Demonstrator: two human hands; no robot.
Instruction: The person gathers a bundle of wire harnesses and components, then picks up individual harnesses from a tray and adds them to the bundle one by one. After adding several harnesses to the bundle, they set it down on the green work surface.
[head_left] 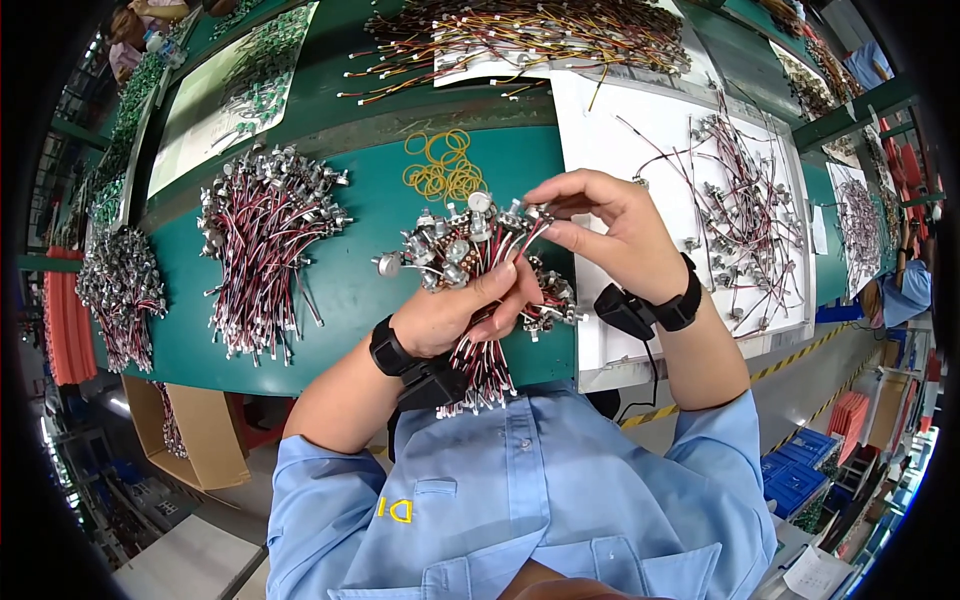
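My left hand is wrapped round a bundle of wired potentiometers in front of my chest. Their round metal heads fan out above the fist, and red, black and white leads with white plugs hang below it. At the bundle's upper right, my right hand pinches the metal end of one wired potentiometer between thumb and fingers. Some more potentiometers lie just behind the left hand on the green table. A loose heap of yellow rubber bands rests beyond the bundle.
Two gathered piles of wired potentiometers stand at the left of the green table. On the right, a white board bears scattered ones. Yellow and red cables lie at the back. An open cardboard box sits below left.
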